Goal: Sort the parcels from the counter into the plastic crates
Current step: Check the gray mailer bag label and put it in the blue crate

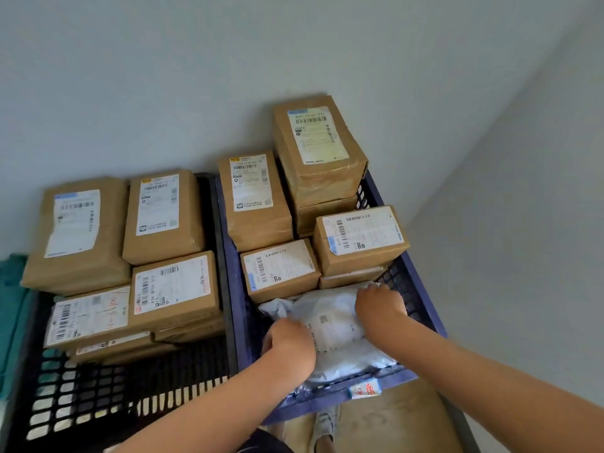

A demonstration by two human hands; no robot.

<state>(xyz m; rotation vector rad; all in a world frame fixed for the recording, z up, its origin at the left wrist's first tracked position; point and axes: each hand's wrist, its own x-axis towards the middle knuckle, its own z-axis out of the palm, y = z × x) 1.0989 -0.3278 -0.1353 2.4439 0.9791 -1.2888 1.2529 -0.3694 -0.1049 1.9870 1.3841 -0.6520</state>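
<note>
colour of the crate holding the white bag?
Blue; the crate shows best in the head view.

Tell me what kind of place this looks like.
Likely a parcel sorting room: brown parcels with barcoded shipping labels are stacked in a black crate and a blue crate, and the left hand and right hand hold a white mailer bag in the blue one.

Both bare forearms reach forward and converge from the lower corners of the view. The left hand (289,343) lies back-up, its fingers curled over the near left edge of a white parcel (336,325). The right hand (380,304) sits farther forward, knuckles up, its fingers curled on the parcel's far right corner.
</note>
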